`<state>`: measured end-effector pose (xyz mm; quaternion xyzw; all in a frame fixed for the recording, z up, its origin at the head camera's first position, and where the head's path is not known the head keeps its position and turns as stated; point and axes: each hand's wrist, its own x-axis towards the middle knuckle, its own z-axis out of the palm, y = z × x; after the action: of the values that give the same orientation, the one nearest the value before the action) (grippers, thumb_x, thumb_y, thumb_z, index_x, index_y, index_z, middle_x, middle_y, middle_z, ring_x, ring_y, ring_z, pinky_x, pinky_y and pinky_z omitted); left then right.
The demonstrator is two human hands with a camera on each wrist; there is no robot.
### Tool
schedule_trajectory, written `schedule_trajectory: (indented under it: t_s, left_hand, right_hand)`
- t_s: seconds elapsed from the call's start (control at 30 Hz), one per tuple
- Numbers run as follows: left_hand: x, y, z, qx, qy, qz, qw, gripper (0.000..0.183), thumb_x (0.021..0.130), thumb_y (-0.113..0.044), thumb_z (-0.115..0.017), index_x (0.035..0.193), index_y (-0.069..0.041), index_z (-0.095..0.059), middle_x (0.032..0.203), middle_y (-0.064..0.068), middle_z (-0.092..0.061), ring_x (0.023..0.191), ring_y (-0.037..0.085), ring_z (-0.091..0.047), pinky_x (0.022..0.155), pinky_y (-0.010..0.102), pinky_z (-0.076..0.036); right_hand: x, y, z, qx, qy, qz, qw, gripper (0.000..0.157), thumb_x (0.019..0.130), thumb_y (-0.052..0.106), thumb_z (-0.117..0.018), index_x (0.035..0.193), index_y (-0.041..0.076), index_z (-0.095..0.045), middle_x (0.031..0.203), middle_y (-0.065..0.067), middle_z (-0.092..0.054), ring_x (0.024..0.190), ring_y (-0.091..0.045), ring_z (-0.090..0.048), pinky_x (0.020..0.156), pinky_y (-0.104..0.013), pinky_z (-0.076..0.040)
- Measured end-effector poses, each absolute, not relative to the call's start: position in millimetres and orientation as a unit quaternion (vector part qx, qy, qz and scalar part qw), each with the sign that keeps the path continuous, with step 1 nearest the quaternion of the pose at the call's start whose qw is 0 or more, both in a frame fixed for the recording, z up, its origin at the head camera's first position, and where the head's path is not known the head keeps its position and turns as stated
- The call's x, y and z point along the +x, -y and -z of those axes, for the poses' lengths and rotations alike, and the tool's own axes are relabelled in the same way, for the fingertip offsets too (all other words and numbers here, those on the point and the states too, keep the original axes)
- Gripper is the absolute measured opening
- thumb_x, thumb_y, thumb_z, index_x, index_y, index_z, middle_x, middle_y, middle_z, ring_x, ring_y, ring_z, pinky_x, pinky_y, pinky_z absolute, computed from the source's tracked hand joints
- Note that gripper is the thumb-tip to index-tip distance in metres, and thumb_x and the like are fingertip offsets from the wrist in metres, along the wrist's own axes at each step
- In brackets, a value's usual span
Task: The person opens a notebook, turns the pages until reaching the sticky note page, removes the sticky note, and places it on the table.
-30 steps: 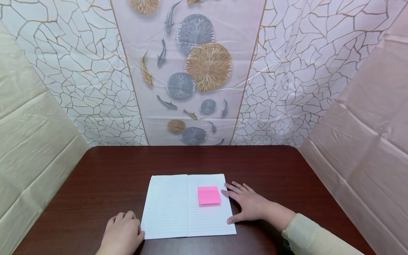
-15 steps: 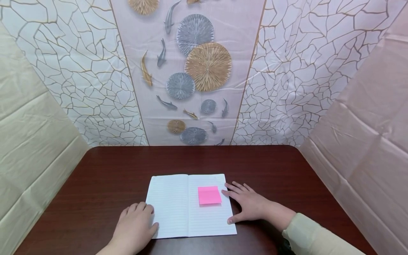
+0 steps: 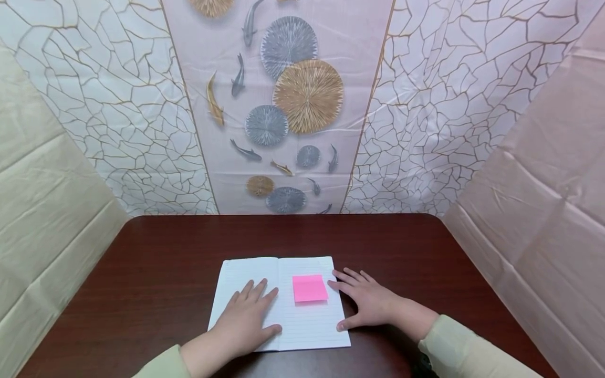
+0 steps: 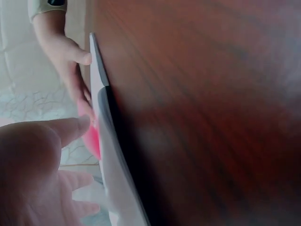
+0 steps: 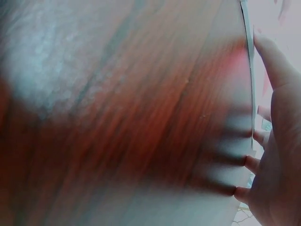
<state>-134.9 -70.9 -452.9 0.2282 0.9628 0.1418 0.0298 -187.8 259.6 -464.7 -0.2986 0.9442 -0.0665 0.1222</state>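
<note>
An open lined notebook (image 3: 309, 328) lies flat, and a pink sticky note (image 3: 309, 289) sits on its right page. Over the left page my left hand (image 3: 243, 317) is spread with straight fingers, the thumb near the centre fold. In the left wrist view that hand (image 4: 33, 165) is beside the notebook (image 4: 117, 183); whether it touches the paper I cannot tell. At the right edge, my right hand (image 3: 368, 299) rests with fingers extended, thumb and fingertips on the page's margin. The right wrist view shows this hand (image 5: 282, 127) along the notebook's thin edge. Neither hand grips anything.
The dark reddish-brown table (image 3: 165, 262) extends behind and to both sides of the notebook. A patterned cloth backdrop (image 3: 307, 100) hangs behind it, and plain creased cloth panels (image 3: 534, 210) stand at left and right.
My left hand has moved right from beside the notebook's left edge to over the left page, its fingers straightening and spreading. The right hand, notebook and sticky note stay put.
</note>
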Motion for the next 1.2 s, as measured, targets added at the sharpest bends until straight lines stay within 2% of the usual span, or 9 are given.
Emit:
schedule_trajectory:
  t_s: [0.3,0.63,0.87,1.1,1.2]
  left_hand:
    - [-141.2,66.1,453.1,0.219,-0.957,-0.156,0.109,0.082,0.086,-0.062,-0.064,0.151,-0.017,-0.043,0.159,0.016,-0.029,0.144,0.047,-0.023,0.108,0.071,-0.021]
    - [-144.0,65.2,456.1,0.22,-0.954,-0.163,0.123,0.079,0.086,-0.061,-0.064,0.151,-0.021,-0.043,0.16,0.017,-0.028,0.145,0.047,-0.021,0.107,0.074,-0.018]
    - [-144.5,64.7,458.0,0.218,-0.954,-0.16,0.131,0.078,0.087,-0.062,-0.062,0.152,-0.022,-0.042,0.16,0.017,-0.026,0.146,0.047,-0.019,0.106,0.075,-0.015]
    - [-141.8,64.5,454.8,0.215,-0.952,-0.165,0.142,0.082,0.086,-0.065,-0.061,0.153,-0.021,-0.04,0.161,0.018,-0.025,0.146,0.047,-0.016,0.107,0.076,-0.012]
    - [-141.3,64.6,453.9,0.213,-0.953,-0.162,0.143,0.085,0.085,-0.067,-0.061,0.153,-0.021,-0.04,0.161,0.018,-0.024,0.147,0.047,-0.016,0.106,0.076,-0.012]
  right_hand:
    - [-188.6,-258.6,462.0,-0.298,-0.944,0.066,0.125,0.105,0.072,0.086,-0.055,0.156,0.027,-0.032,0.164,0.001,-0.022,0.151,-0.032,-0.014,0.116,-0.059,-0.015]
    - [-188.5,-260.8,463.4,-0.299,-0.945,0.063,0.119,0.105,0.072,0.086,-0.055,0.156,0.027,-0.032,0.163,-0.001,-0.023,0.15,-0.033,-0.015,0.115,-0.061,-0.016]
    - [-187.2,-261.9,465.3,-0.312,-0.942,0.075,0.101,0.104,0.074,0.084,-0.057,0.155,0.023,-0.036,0.162,-0.005,-0.027,0.148,-0.037,-0.019,0.114,-0.063,-0.017]
    - [-187.0,-261.4,465.6,-0.314,-0.941,0.084,0.089,0.099,0.077,0.082,-0.056,0.154,0.023,-0.038,0.161,-0.004,-0.029,0.149,-0.034,-0.02,0.117,-0.056,-0.018]
    - [-186.7,-260.7,463.1,-0.31,-0.943,0.091,0.078,0.094,0.078,0.079,-0.059,0.152,0.024,-0.042,0.16,-0.003,-0.031,0.148,-0.031,-0.023,0.116,-0.054,-0.024]
